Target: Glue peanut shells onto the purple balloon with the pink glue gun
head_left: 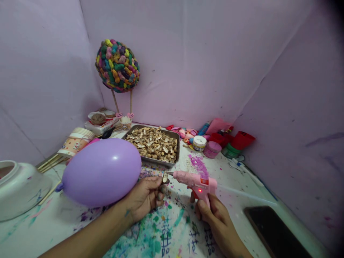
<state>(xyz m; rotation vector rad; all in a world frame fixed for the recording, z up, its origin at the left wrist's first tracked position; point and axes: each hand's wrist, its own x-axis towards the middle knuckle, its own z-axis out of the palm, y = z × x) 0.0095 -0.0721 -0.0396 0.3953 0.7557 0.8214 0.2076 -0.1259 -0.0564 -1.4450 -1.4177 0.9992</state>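
Between the fingertips of my left hand (150,197) is a half peanut shell (165,177), its hollow side showing. My right hand (215,215) is wrapped round the handle of a pink hot glue gun (195,181), whose red light is lit. The gun's metal nozzle points left and meets or nearly meets the shell's edge. A purple inflated balloon (102,172) lies just left of my left hand, knot to the left. Behind my hands, a metal tray (176,163) holds many peanut shells (153,143).
A ball of multicoloured shells (117,66) stands on sticks at the back. Paper cups (76,141) and a white bowl (21,190) are at left. Paint jars (212,148), a green-and-red container (233,148) and deflated balloons (185,132) sit back right; a phone (276,231) lies front right.
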